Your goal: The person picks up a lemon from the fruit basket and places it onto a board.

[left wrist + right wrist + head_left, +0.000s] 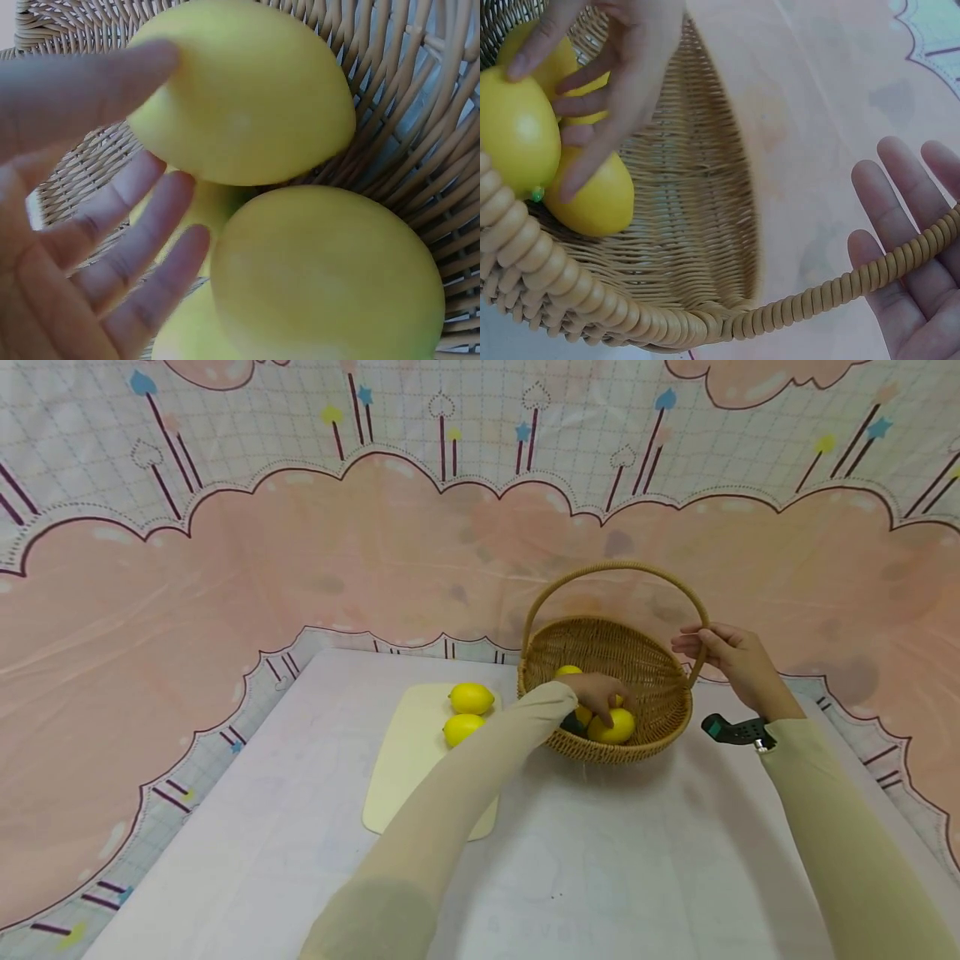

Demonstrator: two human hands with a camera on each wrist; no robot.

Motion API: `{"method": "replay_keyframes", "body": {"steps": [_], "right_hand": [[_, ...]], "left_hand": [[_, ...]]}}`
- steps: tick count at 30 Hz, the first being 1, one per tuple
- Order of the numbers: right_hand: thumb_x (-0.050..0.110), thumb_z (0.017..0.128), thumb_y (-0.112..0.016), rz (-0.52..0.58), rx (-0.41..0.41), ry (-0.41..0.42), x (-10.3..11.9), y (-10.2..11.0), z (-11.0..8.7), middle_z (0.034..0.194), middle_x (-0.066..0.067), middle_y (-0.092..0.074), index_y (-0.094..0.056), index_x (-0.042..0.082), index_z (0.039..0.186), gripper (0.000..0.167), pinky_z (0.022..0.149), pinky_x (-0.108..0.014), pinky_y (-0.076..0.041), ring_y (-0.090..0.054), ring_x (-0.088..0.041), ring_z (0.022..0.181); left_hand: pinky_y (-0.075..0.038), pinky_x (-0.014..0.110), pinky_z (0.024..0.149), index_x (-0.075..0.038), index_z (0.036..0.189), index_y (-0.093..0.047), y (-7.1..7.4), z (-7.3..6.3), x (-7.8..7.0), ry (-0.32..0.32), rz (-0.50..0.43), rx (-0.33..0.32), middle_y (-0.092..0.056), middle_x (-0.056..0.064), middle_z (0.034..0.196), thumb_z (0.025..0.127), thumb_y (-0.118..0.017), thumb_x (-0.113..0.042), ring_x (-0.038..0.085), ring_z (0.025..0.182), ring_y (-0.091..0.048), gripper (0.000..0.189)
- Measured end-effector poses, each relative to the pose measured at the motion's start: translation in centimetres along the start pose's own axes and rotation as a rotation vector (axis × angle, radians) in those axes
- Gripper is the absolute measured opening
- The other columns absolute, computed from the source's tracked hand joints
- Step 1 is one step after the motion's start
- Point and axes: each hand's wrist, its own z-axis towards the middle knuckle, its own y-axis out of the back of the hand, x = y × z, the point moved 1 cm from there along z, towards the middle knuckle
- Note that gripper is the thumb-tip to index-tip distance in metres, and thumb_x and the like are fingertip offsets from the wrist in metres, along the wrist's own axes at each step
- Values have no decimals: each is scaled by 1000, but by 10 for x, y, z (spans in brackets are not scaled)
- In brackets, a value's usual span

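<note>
In the head view, my left hand (600,693) reaches into a wicker basket (600,639) of yellow lemons. Its thumb touches the front lemon (612,727). The left wrist view has that thumb against the upper lemon (247,97), fingers extended just below it and not wrapped round it. Another lemon (330,277) lies beside them. At the basket's right side is my right hand (738,660), by the arched handle (618,566). Seen from the right wrist, the handle crosses its straight, uncurled fingers (896,202). Some lemons are partly hidden behind my left hand.
Left of the basket, a cream cutting board (408,768) lies on the white-covered table (247,827). Two lemons (471,698) sit at its upper right, one partly covered by my left sleeve. A patterned cloth (375,552) hangs behind the table.
</note>
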Motion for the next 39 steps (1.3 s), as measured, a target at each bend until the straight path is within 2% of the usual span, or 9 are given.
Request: {"method": "replay_keyframes", "body": {"steps": [5,9,14,20,24,27,30,33,39], "right_hand": [[28,97,-48,-1,-4,-3,1,-1,-1,98,13,-71,-64,13,111,25,80,-11,-52,-67,-1,92],[28,97,-48,-5,-5,0,2,-1,-2,98,13,-71,-64,13,111,26,81,-12,-52,-67,-1,92],[26,97,-48,10,-1,5,3,-2,-2,98,12,-71,-64,12,111,26,80,-11,-52,-67,-2,92],[26,97,-48,10,-3,1,2,-2,-2,98,12,-71,-62,7,114,30,80,-11,-52,-67,-2,92],[27,97,-48,-4,-8,-7,2,-2,-2,98,12,-71,-61,4,116,33,80,-11,-52,-67,-1,92],[27,97,-48,-13,-9,-8,2,-1,-2,98,13,-71,-60,3,117,33,80,-11,-52,-67,-1,92],[27,97,-48,-17,-9,-7,2,-1,-2,98,13,-71,-62,8,114,29,80,-11,-52,-67,-1,93],[27,97,-48,-18,-9,-9,3,-1,-2,98,13,-71,-63,13,112,26,80,-10,-52,-67,-1,93],[28,98,-47,-27,-12,-13,3,-2,-2,97,14,-71,-63,12,112,27,80,-10,-51,-66,-1,92]], "left_hand": [[-44,26,98,-22,134,-52,-1,0,-1,29,54,34,-43,2,145,86,-69,-22,17,130,-43,51],[-48,23,89,-17,122,-56,0,-3,1,30,11,15,-52,3,133,83,-72,-21,16,121,-49,43],[-49,21,78,-14,116,-57,2,-4,2,5,-4,15,-58,5,125,82,-73,-24,16,112,-55,39],[-48,22,88,-17,127,-57,3,-3,2,-6,60,42,-56,5,130,82,-73,-30,17,117,-53,49],[-49,21,84,-14,125,-61,2,-2,4,7,87,61,-61,4,124,82,-72,-32,14,108,-56,47],[-50,20,81,-12,120,-63,3,-4,3,24,78,69,-62,4,121,81,-74,-31,14,104,-57,44],[-50,21,84,-13,121,-62,6,-8,1,21,69,73,-59,6,125,80,-75,-27,15,109,-56,45],[-51,22,85,-14,120,-61,8,-11,-1,0,43,65,-58,8,127,78,-77,-23,17,111,-56,46],[-50,21,87,-16,124,-61,7,-6,3,-59,-15,14,-54,5,132,76,-78,-14,17,116,-52,51]]}}
